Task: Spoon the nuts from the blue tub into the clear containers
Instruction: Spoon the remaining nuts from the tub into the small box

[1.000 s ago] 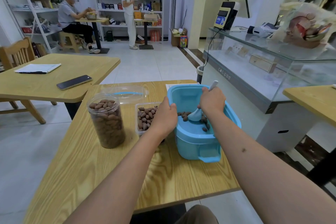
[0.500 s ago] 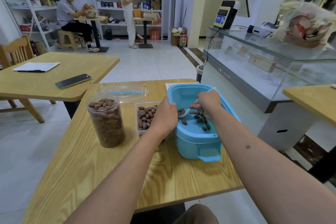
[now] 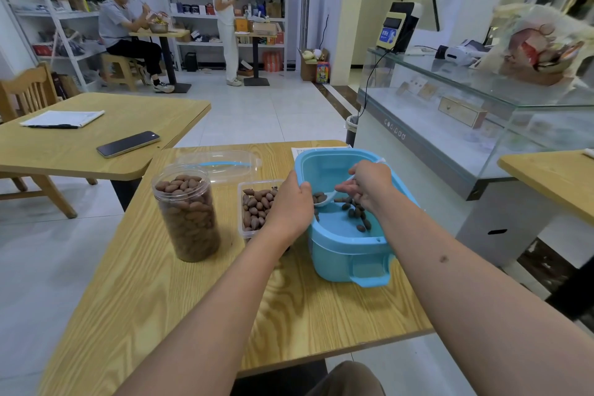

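Head view: the blue tub point(image 3: 348, 254) is seen on the bench point(image 3: 193, 305), its left rim gripped by the left hand point(image 3: 291, 206). A white spoon point(image 3: 324, 198) loaded with nuts point(image 3: 319, 197) is pinched by the curled fingers point(image 3: 345, 187) of the right hand point(image 3: 371, 185) inside the tub. Just left, a clear tray point(image 3: 257, 207) is partly filled with nuts; a full jar point(image 3: 186, 212) is seen beyond it.

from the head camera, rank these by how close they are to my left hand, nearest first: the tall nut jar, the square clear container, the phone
From the left hand:
1. Square clear container, just left of it.
2. Tall nut jar, farther left on the same table.
3. Phone, on the neighbouring table, far left.
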